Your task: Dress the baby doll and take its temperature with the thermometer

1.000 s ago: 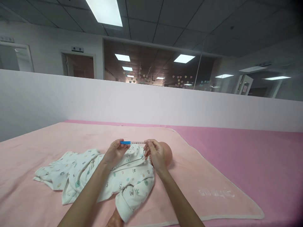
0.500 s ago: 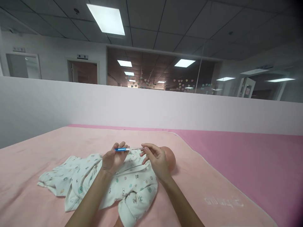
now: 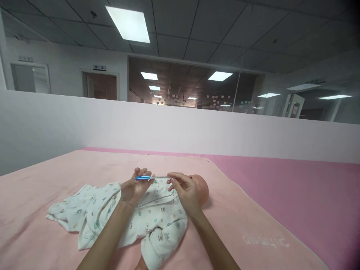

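Note:
A slim thermometer [image 3: 144, 178] with a blue end and a clear stem is held level above a baby doll. My left hand [image 3: 135, 190], palm up, has its fingers curled around the blue end. The clear tip is pinched between the thumb and fingers of my right hand [image 3: 186, 192], which hides part of it. Below both hands lies the doll in white printed clothes [image 3: 157, 217]. Its bare head [image 3: 203, 190] shows just beyond my right hand, partly covered by it.
A peach blanket [image 3: 239, 217] with pale lettering is spread under the doll, over a pink surface [image 3: 309, 191]. A white partition [image 3: 180, 127] rises along the far side. Behind it are doors, a window with heart stickers and ceiling lights.
The view has shifted very slightly. Both hands keep nearly the same hold on the thermometer, and the doll lies as before.

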`<state>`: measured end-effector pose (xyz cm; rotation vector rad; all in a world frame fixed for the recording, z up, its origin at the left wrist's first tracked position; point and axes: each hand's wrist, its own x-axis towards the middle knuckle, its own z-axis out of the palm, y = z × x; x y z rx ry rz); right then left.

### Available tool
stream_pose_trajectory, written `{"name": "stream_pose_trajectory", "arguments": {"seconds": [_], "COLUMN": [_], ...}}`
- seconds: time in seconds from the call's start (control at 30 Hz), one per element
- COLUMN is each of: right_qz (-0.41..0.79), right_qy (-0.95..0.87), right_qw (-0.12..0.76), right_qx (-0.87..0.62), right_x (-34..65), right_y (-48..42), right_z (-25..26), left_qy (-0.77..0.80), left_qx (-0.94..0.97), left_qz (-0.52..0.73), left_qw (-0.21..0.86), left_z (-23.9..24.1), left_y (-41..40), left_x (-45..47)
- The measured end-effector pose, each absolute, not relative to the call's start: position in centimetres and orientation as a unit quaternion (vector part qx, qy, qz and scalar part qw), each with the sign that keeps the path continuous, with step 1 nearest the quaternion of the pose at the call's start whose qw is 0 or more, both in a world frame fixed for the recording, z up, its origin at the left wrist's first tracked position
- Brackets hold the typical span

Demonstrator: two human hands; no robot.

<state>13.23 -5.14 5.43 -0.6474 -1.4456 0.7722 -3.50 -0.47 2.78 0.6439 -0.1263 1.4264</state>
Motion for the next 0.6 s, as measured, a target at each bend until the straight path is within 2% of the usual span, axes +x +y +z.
{"name": "stream_pose_trajectory", "arguments": {"seconds": [0.13, 0.23, 0.4, 0.47, 0.6], "right_qz": [0.305, 0.251, 0.052, -0.027, -0.077], "right_qy": [-0.627, -0.607, -0.517, -0.517, -0.562], "right_qw": [0.645, 0.65, 0.666, 0.643, 0.545], "right_qx": [-0.312, -0.381, -0.535, -0.564, -0.618], "right_x": [14.0, 16.5, 22.6, 24.7, 27.3], "right_y": [-6.4, -9.0, -13.3, -13.9, -13.6], "right_z": [4.9, 2.8, -4.4, -6.9, -9.2], "left_qy": [-0.035, -0.01, 0.007, 0.014, 0.073], "left_qx": [0.307, 0.329, 0.349, 0.349, 0.378], "left_qz": [0.633, 0.616, 0.601, 0.605, 0.62], "left_qw": [0.71, 0.716, 0.719, 0.715, 0.684], "left_z": [2.8, 2.7, 2.6, 2.6, 2.7], "left_y": [-0.5, -0.4, -0.4, -0.4, 0.1], "left_x": [-3.3, -3.0, -2.7, -2.8, -2.8]}}
